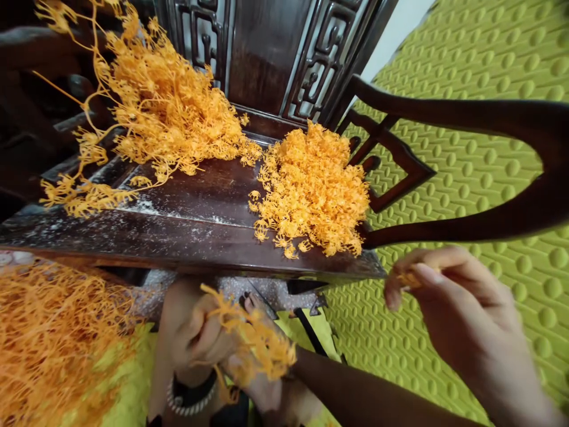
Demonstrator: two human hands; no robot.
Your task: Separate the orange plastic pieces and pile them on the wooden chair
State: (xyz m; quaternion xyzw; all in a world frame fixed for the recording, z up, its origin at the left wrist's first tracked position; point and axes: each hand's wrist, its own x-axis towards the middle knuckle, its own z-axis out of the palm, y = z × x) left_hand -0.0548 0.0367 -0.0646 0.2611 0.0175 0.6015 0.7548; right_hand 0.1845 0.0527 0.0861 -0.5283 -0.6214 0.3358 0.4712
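Observation:
My left hand (207,335), low in the middle, is closed around an orange plastic runner with small many-legged pieces (262,344) hanging off it. The runner is blurred. To the right, beyond the seat's corner, my right hand (466,326) pinches a small orange piece (413,277) between thumb and fingers, which mostly cover it. Loose spider-shaped orange pieces form a heap (315,190) on the dark wooden seat (200,190). Beside that heap, on the left, lies a bigger tangle of orange pieces (164,101) still joined to their branching runners.
Bare orange runners (53,344) are piled on the floor at lower left. A carved chair back (271,53) rises behind the seat, with a curved armrest (466,112) at right. Yellow studded mats (489,178) cover the floor. White specks dust the seat.

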